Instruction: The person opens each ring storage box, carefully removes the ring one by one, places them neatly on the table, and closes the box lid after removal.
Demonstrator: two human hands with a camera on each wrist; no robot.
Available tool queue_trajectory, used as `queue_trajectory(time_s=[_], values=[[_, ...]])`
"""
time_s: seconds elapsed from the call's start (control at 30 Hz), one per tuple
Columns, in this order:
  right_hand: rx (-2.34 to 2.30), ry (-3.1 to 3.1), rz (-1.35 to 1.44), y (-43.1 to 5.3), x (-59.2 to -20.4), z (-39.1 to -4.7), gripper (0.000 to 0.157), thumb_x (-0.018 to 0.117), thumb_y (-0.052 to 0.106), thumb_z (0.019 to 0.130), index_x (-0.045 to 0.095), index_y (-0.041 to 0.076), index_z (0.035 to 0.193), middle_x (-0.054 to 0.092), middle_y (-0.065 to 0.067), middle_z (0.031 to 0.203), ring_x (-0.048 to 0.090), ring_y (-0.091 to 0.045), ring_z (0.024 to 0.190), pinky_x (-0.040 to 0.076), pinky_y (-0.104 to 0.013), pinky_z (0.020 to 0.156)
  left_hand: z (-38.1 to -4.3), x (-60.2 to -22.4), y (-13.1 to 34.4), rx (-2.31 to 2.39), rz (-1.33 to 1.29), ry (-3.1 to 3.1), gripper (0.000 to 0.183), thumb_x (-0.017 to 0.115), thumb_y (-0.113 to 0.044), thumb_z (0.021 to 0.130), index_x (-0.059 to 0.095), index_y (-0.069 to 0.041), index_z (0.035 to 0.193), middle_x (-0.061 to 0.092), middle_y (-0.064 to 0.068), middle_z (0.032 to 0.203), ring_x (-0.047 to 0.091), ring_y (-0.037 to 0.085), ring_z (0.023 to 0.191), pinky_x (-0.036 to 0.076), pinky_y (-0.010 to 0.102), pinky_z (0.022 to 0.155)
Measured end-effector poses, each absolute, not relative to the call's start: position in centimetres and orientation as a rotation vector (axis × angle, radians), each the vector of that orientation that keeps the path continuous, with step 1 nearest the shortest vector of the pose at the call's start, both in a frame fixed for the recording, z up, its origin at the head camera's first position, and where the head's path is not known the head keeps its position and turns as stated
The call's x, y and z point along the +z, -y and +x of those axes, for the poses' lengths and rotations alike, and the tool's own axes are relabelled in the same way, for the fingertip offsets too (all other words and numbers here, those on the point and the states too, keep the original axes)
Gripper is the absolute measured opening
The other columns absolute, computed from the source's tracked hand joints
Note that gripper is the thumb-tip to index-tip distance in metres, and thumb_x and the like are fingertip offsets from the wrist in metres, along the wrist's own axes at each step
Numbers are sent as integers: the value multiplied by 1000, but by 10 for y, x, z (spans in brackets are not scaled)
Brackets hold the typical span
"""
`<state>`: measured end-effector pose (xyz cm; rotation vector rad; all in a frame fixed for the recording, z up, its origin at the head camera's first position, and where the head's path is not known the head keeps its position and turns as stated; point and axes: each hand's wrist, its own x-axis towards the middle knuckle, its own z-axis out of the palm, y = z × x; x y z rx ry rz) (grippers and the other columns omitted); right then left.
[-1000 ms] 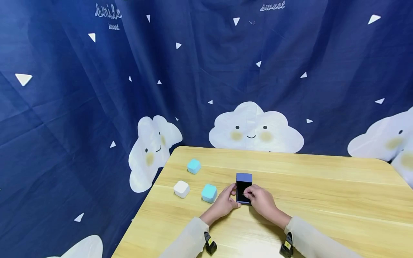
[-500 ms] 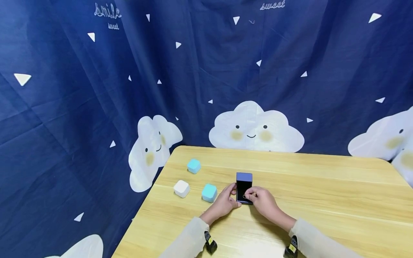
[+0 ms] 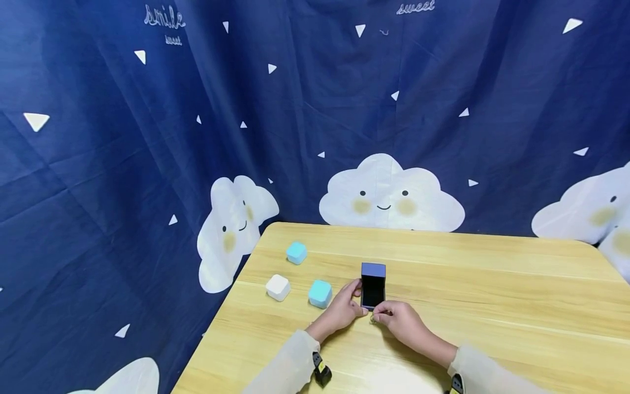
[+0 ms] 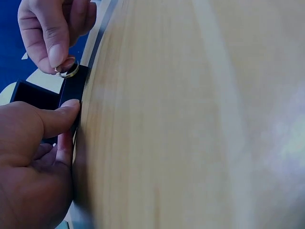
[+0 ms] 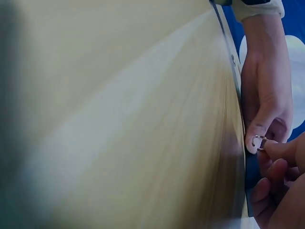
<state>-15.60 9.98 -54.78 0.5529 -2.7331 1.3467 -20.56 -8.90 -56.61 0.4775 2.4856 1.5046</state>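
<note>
Ring [image 4: 70,75] is pinched by right hand [image 3: 401,322]; left hand [image 3: 340,309] holds open box [image 3: 373,289].

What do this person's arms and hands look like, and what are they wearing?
The left hand and right hand are bare, without gloves. Both arms have long, pale cream sleeves. Near each cuff is a small black device with a yellow marking; the right one is partly cut off by the head view's edge.

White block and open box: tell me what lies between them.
In the head view, the nearer light-blue block and the left hand lie between the white block and the open box; the hand holds the box.
</note>
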Motion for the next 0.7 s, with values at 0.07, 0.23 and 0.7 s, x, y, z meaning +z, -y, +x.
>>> queue_trajectory(time_s=[0.07, 0.23, 0.7], values=[[1350, 2738, 582, -98, -549, -154, 8, 70, 17, 86, 71, 20, 78, 69, 9, 83, 60, -3, 80, 49, -23, 69, -205, -566, 89, 1507, 486, -2485, 79, 74, -1, 79, 34, -6, 147, 50, 5, 119, 48, 6, 68, 45, 19, 59], [1305, 2756, 622, -94, -552, -148, 9, 71, 16, 84, 72, 22, 77, 67, 14, 82, 60, -1, 80, 50, -24, 70, -205, -568, 90, 1523, 492, -2468, 79, 74, 0, 79, 34, -6, 147, 49, 4, 119, 49, 5, 67, 47, 19, 59], [1169, 2795, 574, -88, -553, -144, 9, 74, 19, 81, 72, 27, 76, 64, 17, 84, 59, 1, 81, 48, -26, 70, -203, -569, 91, 1568, 450, -2427, 80, 72, 2, 80, 32, -9, 148, 47, 4, 125, 56, 7, 77, 50, 21, 71]])
